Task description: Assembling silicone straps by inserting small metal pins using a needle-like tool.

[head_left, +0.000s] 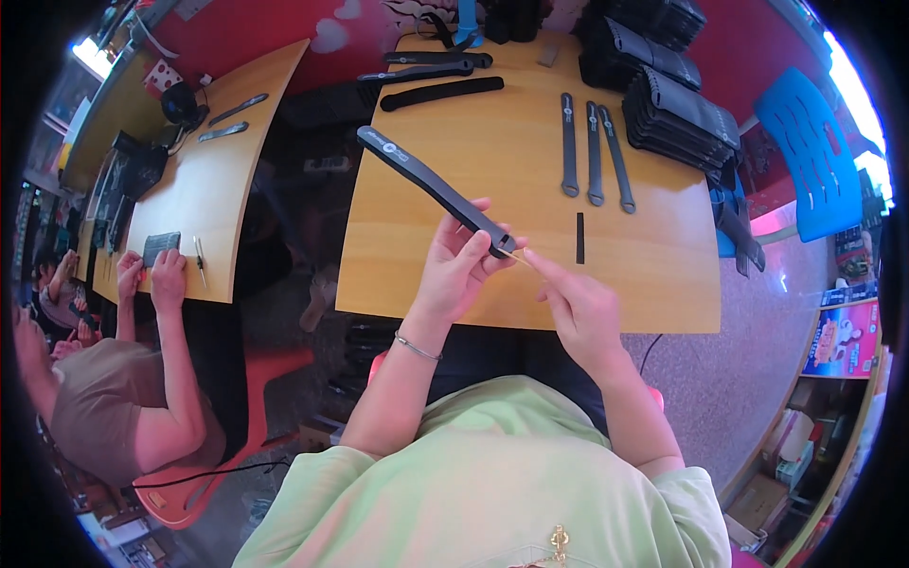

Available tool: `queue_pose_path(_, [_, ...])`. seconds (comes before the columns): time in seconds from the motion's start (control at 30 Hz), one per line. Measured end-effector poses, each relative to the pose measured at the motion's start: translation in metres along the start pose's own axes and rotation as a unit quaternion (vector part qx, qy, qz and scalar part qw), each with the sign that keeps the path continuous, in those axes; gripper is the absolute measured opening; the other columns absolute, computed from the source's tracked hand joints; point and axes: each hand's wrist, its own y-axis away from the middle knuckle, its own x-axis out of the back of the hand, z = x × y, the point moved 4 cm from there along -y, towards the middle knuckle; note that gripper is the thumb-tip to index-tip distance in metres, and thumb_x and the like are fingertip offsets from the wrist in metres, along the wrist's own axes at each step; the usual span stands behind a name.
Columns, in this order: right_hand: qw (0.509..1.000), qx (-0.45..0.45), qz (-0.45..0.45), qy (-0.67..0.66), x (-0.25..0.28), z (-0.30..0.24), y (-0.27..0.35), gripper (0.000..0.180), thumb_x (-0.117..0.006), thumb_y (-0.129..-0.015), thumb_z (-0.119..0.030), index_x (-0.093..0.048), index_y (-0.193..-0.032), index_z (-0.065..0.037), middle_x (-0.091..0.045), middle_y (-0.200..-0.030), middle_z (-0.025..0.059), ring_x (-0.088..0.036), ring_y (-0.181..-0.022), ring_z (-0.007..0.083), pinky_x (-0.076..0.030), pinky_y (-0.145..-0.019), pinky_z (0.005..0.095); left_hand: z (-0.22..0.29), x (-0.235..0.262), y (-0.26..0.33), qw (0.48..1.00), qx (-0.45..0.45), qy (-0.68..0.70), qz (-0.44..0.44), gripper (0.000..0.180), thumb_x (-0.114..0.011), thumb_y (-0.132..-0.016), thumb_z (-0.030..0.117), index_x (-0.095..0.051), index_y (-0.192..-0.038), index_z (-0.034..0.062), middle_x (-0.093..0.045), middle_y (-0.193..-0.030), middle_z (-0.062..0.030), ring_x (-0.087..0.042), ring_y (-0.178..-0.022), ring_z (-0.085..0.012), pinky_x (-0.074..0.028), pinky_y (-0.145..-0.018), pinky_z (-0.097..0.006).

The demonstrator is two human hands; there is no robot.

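My left hand (453, 265) is closed around the lower end of a long dark grey strap (426, 182) with pale printing near its far end. The strap slants up and to the left above the table, and its holed end shows past my fingertips. At that end lies a thin pale stick (516, 257), its tip against the strap. My right hand (582, 312) has its fingers curled and the index fingertip at the stick's near end; its thumb is partly hidden, but it seems to pinch the stick.
The wooden table (398, 275) bears three similar straps (594, 156), a short black strip (580, 238) and more straps (431, 71) at the back left. Stacked black pieces (682, 118) stand at the right, beside a blue chair (810, 156). A co-worker (123, 398) works at another table on the left.
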Motion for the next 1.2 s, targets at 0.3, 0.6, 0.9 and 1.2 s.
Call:
queue_pose_path(0.3, [0.999, 0.026, 0.021, 0.037, 0.004, -0.003, 0.000, 0.052, -0.057, -0.076, 0.001, -0.059, -0.122, -0.024, -0.060, -0.066, 0.0039, -0.060, -0.059, 0.0189, -0.046, -0.054, 0.0306, 0.011, -0.007, 0.004, 0.998, -0.041, -0.038, -0.006, 0.038, -0.053, -0.092, 0.010, -0.041, -0.128, 0.0064, -0.061, -0.102, -0.0143, -0.062, -0.098, -0.0326, -0.057, -0.076, -0.035])
queue_pose_path(0.6, [0.997, 0.043, 0.020, 0.061, 0.006, -0.008, 0.004, 0.054, -0.059, -0.073, 0.001, -0.059, -0.122, -0.025, -0.059, -0.065, 0.0029, -0.059, -0.058, 0.0182, -0.045, -0.052, 0.0307, 0.011, -0.011, 0.006, 0.999, -0.040, -0.034, -0.010, 0.039, -0.056, -0.090, 0.009, -0.042, -0.127, 0.0068, -0.062, -0.100, -0.0125, -0.063, -0.097, -0.0312, -0.057, -0.075, -0.035])
queue_pose_path(0.9, [0.997, 0.013, 0.049, 0.054, 0.003, -0.009, 0.009, 0.052, -0.057, -0.077, 0.001, -0.058, -0.123, -0.022, -0.061, -0.067, 0.0031, -0.058, -0.057, 0.0178, -0.044, -0.052, 0.0304, 0.016, -0.020, 0.006, 0.968, -0.173, -0.183, -0.009, 0.039, -0.059, -0.087, 0.004, -0.043, -0.122, 0.0057, -0.061, -0.104, -0.0142, -0.062, -0.097, -0.0306, -0.055, -0.080, -0.037])
queue_pose_path(1.2, [0.869, -0.270, -0.047, -0.411, -0.029, -0.011, 0.010, 0.045, -0.046, -0.089, 0.002, -0.048, -0.131, -0.012, -0.064, -0.071, 0.0054, -0.048, -0.053, 0.0053, -0.038, -0.049, 0.0227, 0.027, -0.038, 0.017, 0.789, -0.408, -0.458, 0.000, 0.033, -0.060, -0.084, -0.005, -0.047, -0.113, -0.0002, -0.056, -0.105, -0.0096, -0.059, -0.104, -0.0268, -0.050, -0.089, -0.033])
